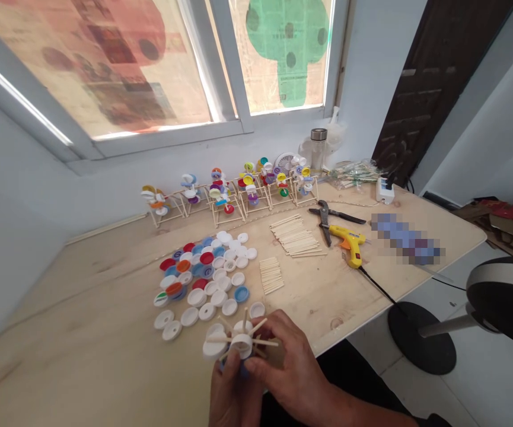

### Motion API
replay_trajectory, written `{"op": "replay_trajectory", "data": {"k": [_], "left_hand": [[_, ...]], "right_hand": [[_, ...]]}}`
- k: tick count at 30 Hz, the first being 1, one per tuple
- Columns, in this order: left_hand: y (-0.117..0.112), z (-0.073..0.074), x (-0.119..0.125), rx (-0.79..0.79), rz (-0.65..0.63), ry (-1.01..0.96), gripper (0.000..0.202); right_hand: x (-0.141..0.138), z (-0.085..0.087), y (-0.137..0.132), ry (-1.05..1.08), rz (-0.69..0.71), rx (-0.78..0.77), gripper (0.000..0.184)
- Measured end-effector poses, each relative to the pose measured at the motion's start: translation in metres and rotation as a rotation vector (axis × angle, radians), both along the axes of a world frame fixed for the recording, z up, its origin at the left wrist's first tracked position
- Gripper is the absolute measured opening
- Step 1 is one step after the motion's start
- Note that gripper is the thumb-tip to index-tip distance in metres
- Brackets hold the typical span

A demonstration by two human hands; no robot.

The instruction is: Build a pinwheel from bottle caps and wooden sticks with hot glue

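My left hand (232, 394) is closed around the underside of a small wheel (241, 344) made of bottle caps and wooden sticks, its thumb pressed on the white cap at the hub. Sticks spread outward from that hub, with white caps on some and blue caps lower down, partly hidden by my fingers. From the right side, my right hand (289, 359) grips the same wheel with curled fingers and thumb. Just beyond my hands lie many loose bottle caps (207, 311), mostly white, others blue, red and orange. Short sticks (271, 276) lie beside them.
Several finished cap wheels on stick frames (251, 193) line the wall. Longer sticks (295, 236), pliers (325, 219) and a yellow glue gun (349, 242) with a trailing cord lie to the right. A glass bottle (318, 149) and power strip (385, 191) stand behind. A black-based stand (421, 338) is on the floor.
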State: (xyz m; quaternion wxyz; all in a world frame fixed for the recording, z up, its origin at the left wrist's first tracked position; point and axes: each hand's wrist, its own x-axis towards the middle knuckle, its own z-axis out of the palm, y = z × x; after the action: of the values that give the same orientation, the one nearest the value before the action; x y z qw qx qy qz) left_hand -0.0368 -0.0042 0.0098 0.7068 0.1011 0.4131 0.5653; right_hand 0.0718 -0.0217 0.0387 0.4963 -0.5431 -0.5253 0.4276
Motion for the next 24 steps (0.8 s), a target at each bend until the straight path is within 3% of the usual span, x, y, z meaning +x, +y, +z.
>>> {"op": "replay_trajectory", "data": {"k": [7, 15, 24], "left_hand": [[0.002, 0.003, 0.006, 0.035, 0.041, 0.040, 0.042], [0.011, 0.002, -0.003, 0.016, -0.012, 0.141, 0.044], [0.015, 0.004, -0.005, 0.029, -0.086, 0.176, 0.044]], "right_hand": [[0.000, -0.003, 0.007, 0.123, -0.047, -0.056, 0.016], [0.011, -0.007, 0.015, 0.242, 0.036, -0.178, 0.032], [0.016, -0.010, 0.023, 0.235, 0.074, -0.177, 0.040]]}}
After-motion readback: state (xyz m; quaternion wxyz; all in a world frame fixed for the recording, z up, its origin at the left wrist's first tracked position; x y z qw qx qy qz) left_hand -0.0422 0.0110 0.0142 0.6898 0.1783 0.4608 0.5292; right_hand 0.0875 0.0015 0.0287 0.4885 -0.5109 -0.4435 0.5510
